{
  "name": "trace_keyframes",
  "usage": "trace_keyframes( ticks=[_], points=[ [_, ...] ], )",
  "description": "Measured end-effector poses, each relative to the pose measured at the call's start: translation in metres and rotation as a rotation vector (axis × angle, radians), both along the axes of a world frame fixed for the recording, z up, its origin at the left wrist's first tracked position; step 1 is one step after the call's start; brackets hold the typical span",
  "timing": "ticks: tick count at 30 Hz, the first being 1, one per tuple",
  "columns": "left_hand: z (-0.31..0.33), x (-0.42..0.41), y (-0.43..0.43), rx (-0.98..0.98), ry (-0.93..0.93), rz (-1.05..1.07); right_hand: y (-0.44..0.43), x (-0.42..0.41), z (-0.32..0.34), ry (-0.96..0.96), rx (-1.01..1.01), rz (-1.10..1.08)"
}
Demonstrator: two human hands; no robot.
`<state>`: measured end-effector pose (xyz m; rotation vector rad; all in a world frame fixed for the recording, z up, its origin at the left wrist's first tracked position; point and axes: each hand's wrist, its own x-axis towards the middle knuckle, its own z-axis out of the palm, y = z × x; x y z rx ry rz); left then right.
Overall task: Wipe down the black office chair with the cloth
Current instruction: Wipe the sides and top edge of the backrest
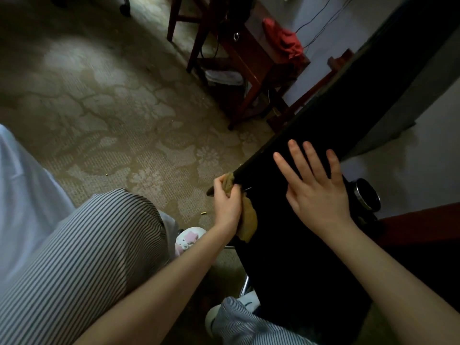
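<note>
Patterned carpet (pixel 112 100) covers the left and far ground. Black office chair (pixel 293 232): a broad dark panel, near right, running diagonally toward far right. Wooden desk (pixel 251 61) at far centre. My right hand (pixel 321 195) lies flat on the panel, fingers straight and spread, gripping nothing. My left hand (pixel 227 202) curls round the tan cloth (pixel 249 221), clamping it on the panel's left edge. Pink-and-white slipper (pixel 188 239) just left of my left forearm.
</note>
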<state>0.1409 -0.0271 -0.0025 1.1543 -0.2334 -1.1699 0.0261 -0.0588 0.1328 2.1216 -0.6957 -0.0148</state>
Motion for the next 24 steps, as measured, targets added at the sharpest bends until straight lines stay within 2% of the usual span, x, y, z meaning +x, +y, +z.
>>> trace_keyframes(
  ticks=[3, 6, 10, 12, 15, 18, 20, 24],
  points=[
    [0.020, 0.006, 0.004, -0.158, -0.156, -0.048, 0.006, -0.016, -0.001, -0.045, 0.019, -0.047],
    [0.038, 0.014, 0.011, -0.310, -0.526, -0.008, 0.012, -0.022, -0.011, -0.112, 0.039, -0.076],
    [0.046, 0.033, 0.016, -0.372, -0.946, 0.147, 0.007, -0.011, -0.028, -0.240, 0.060, -0.077],
    [0.046, 0.046, 0.014, -0.449, -1.232, 0.170, 0.003, -0.009, -0.034, -0.250, 0.030, -0.095],
    [0.055, 0.065, -0.003, -0.645, -1.642, 0.202, 0.000, -0.009, -0.043, -0.281, -0.012, -0.099],
    [0.062, 0.079, -0.029, -0.834, -1.968, 0.183, -0.002, -0.010, -0.046, -0.319, -0.013, -0.056],
    [0.061, 0.083, -0.041, -0.905, -2.080, 0.171, -0.002, -0.011, -0.050, -0.325, -0.013, -0.065],
    [0.050, 0.079, -0.041, -0.912, -2.128, 0.237, 0.000, -0.009, -0.062, -0.353, -0.037, -0.103]
  ],
)
